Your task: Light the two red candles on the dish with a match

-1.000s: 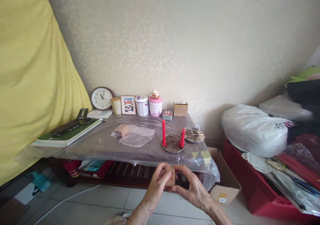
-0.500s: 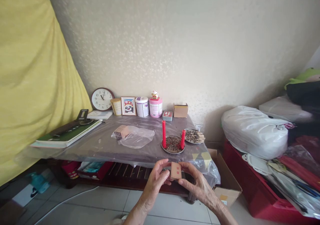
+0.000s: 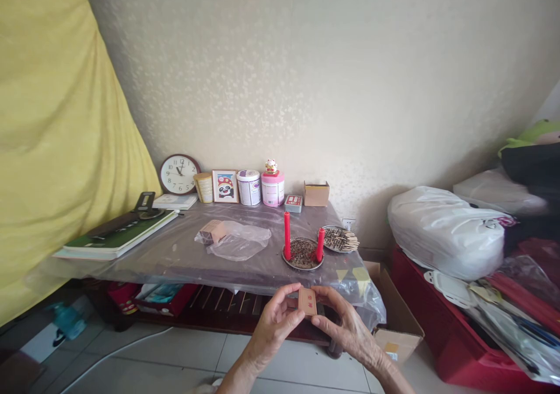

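Between my two hands, just in front of the table edge, is a small tan matchbox [image 3: 307, 302] with red characters on its face. My right hand [image 3: 343, 318] grips it from the right, thumb low and fingers at the top. At its left side, my left hand [image 3: 280, 321] has thumb and forefinger closed on the edge. Beyond them, two red candles [image 3: 287, 236], one tall and one short, stand upright on a round metal plate [image 3: 301, 267] covered in dark bits. Behind it to the right, another plate [image 3: 336, 231] holds many used matchsticks [image 3: 349, 242].
On the plastic-covered table [image 3: 245, 271] lies a clear bag [image 3: 245, 239] with a cardboard box [image 3: 213, 231]. Along the wall stand a clock [image 3: 179, 174], tins [image 3: 272, 190] and an open carton [image 3: 316, 194]. A red bin [image 3: 437, 324] and cardboard box [image 3: 398, 330] are at right.
My left hand has moved a little right, its thumb and forefinger now meeting the matchbox. The matchbox has shifted slightly down. The things on the table stay put.
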`<move>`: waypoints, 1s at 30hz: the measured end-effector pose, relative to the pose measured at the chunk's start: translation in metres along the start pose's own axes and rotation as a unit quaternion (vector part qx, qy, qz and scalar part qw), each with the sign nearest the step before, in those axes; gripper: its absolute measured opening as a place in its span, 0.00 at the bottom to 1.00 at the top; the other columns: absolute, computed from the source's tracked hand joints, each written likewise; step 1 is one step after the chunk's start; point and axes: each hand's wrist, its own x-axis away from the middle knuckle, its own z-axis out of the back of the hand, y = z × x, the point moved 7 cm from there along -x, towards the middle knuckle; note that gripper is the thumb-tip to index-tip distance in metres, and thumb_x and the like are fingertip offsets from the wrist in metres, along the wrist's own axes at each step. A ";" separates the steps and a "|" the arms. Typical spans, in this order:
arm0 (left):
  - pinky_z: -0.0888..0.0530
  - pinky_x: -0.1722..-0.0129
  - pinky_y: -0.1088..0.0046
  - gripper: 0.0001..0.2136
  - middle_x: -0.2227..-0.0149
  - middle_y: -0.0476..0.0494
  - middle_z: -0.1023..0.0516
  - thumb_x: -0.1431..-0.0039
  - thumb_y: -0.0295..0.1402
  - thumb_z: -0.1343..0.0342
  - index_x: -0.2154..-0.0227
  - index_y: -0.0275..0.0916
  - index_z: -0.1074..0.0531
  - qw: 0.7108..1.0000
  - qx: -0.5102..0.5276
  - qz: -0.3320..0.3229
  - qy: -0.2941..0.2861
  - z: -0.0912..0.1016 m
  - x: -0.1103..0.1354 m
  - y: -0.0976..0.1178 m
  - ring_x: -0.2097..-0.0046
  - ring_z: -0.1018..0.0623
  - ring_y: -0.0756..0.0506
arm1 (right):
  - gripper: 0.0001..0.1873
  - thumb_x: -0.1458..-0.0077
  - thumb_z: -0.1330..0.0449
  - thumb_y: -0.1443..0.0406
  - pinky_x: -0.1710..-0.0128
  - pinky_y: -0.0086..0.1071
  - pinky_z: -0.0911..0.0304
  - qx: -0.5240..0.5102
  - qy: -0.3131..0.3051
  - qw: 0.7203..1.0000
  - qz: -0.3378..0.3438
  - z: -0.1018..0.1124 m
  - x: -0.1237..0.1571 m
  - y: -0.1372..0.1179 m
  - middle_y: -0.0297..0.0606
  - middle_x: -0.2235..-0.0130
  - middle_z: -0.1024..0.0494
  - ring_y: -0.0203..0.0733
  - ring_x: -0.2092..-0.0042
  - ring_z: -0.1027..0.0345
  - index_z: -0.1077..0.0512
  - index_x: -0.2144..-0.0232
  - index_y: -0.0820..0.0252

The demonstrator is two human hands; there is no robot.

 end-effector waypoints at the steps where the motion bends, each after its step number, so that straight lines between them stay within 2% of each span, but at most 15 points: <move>1: 0.32 0.50 0.63 0.20 0.55 0.41 0.21 0.47 0.36 0.40 0.51 0.41 0.32 1.000 -0.003 0.000 0.000 0.000 0.000 0.000 0.53 0.25 0.42 | 0.25 0.47 0.38 0.53 0.48 0.43 0.36 0.001 0.001 1.000 -0.001 0.000 0.000 0.000 0.43 0.50 0.25 0.50 0.48 0.31 0.32 0.50 0.57; 16: 0.32 0.48 0.60 0.20 0.50 0.40 0.25 0.47 0.35 0.40 0.50 0.43 0.32 0.999 -0.038 -0.020 -0.012 0.001 -0.001 -0.006 0.49 0.26 0.39 | 0.27 0.47 0.38 0.52 0.46 0.44 0.38 -0.006 -0.002 1.000 -0.010 0.000 0.001 0.003 0.45 0.49 0.26 0.50 0.47 0.33 0.34 0.49 0.57; 21: 0.31 0.49 0.60 0.20 0.52 0.40 0.24 0.47 0.35 0.40 0.51 0.44 0.32 0.999 -0.039 -0.016 -0.008 0.003 -0.002 -0.008 0.50 0.26 0.39 | 0.26 0.46 0.39 0.52 0.46 0.43 0.37 -0.004 0.000 1.000 -0.005 0.001 0.001 0.002 0.44 0.49 0.26 0.50 0.47 0.33 0.34 0.49 0.57; 30: 0.31 0.49 0.60 0.20 0.49 0.40 0.26 0.47 0.35 0.40 0.50 0.43 0.31 0.999 -0.042 -0.032 -0.008 0.003 -0.003 -0.009 0.49 0.26 0.38 | 0.25 0.46 0.39 0.53 0.46 0.45 0.37 0.000 0.004 1.000 -0.008 0.002 0.002 -0.002 0.45 0.49 0.26 0.51 0.47 0.32 0.32 0.49 0.57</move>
